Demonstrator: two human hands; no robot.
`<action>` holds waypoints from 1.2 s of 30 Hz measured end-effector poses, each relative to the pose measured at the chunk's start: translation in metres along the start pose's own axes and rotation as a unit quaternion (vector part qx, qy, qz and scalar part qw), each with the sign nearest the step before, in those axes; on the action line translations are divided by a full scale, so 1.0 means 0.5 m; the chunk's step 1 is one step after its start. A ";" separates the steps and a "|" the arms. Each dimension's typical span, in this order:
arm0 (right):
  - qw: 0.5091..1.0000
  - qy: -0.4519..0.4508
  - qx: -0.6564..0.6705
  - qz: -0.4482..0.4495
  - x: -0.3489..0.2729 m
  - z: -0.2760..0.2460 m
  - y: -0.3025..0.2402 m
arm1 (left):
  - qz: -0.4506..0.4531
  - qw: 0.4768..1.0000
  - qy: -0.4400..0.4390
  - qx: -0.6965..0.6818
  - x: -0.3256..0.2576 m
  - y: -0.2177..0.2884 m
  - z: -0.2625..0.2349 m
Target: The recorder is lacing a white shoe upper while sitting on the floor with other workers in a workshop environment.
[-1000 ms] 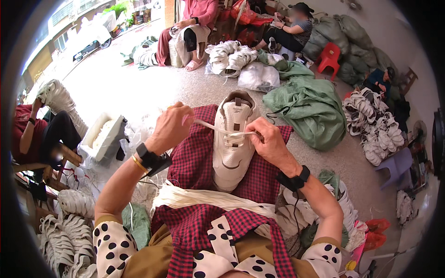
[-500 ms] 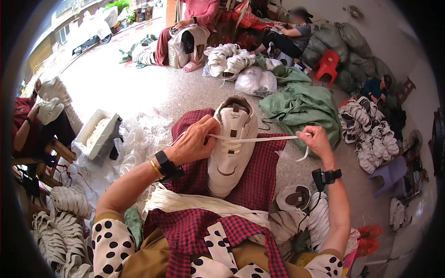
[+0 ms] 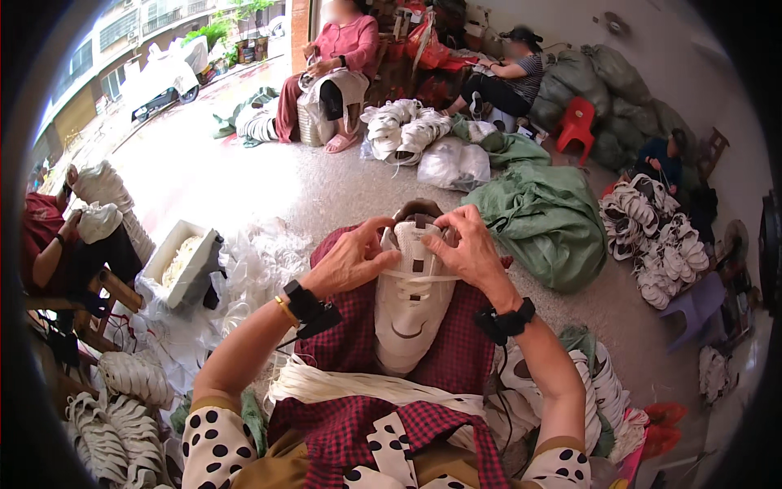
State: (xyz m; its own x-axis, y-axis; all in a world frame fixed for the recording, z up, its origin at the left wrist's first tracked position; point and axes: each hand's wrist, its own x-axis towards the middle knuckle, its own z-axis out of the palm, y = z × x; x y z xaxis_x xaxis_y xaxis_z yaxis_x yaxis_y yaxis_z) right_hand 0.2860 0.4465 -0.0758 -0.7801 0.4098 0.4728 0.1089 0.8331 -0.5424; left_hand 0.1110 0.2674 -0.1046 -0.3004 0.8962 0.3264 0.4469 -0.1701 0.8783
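Note:
A cream-white sneaker (image 3: pixel 411 322) rests on the red-and-black checked cloth over my lap, its heel opening pointing away from me. A flat white shoelace (image 3: pixel 419 278) crosses the tongue from side to side. My left hand (image 3: pixel 358 257) is closed on the left edge of the sneaker's upper, near the opening, thumb and forefinger curled around it. Opposite it, my right hand (image 3: pixel 471 248) pinches the right edge beside the tongue. My fingers hide the lace ends. Over my lap, a bundle of white laces (image 3: pixel 358 383) lies just nearer than the toe.
At left stands a white foam box (image 3: pixel 183 265) beside crumpled clear plastic (image 3: pixel 257 257). A green sack (image 3: pixel 542 224) lies beyond my right hand. White shoe uppers (image 3: pixel 652 236) are heaped on the right. Several other people sit around the room, near a red stool (image 3: pixel 576 126).
My right hand has come in from the far right, where it held the lace stretched out, to the sneaker's upper. My left hand has shifted to the sneaker's left edge.

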 end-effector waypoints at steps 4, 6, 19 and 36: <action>0.999 0.024 -0.026 -0.006 -0.002 0.026 -0.004 | 0.058 0.989 -0.016 0.135 0.006 0.000 -0.012; 0.997 0.061 -0.042 -0.024 -0.006 0.040 0.010 | 0.093 0.992 -0.029 0.086 0.021 -0.005 -0.017; 0.994 0.089 -0.048 -0.029 -0.025 0.037 -0.005 | 0.133 0.974 -0.078 0.164 0.086 0.027 -0.027; 0.986 0.026 0.137 0.095 -0.084 -0.009 0.045 | 0.031 0.985 -0.134 0.104 0.094 -0.035 -0.036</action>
State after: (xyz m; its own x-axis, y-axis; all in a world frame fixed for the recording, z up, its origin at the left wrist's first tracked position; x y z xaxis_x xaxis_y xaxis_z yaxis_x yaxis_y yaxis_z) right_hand 0.3242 0.4496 -0.1048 -0.7277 0.5734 0.3763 0.0734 0.6106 -0.7885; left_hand 0.0740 0.3053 -0.0985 -0.0467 0.9676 0.2483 0.6282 -0.1648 0.7604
